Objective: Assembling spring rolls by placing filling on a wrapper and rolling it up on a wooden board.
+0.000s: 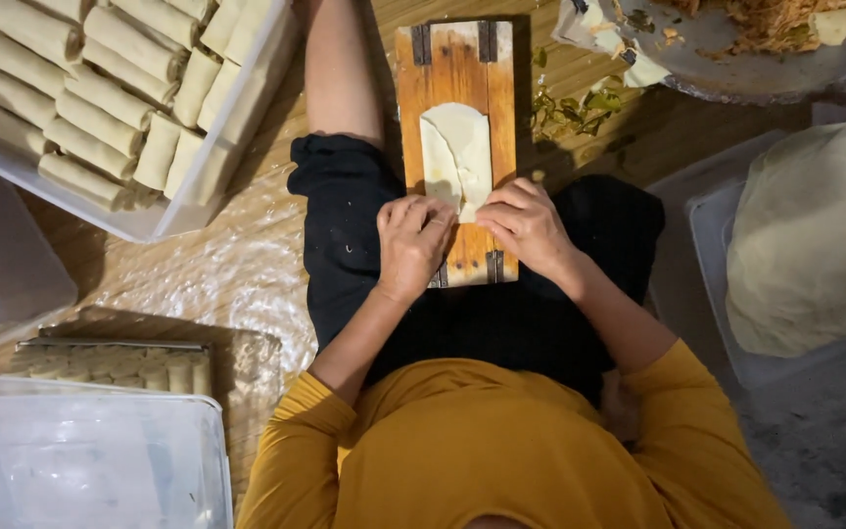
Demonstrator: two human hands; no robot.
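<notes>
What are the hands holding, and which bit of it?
Both hands, left and right, pinch the near edge of the pale wrapper on the wooden board.

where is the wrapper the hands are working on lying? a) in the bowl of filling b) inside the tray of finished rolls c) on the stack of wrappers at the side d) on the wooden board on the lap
D: the pale wrapper lies on the wooden board across the lap, with the left hand and right hand at its near edge.
</notes>
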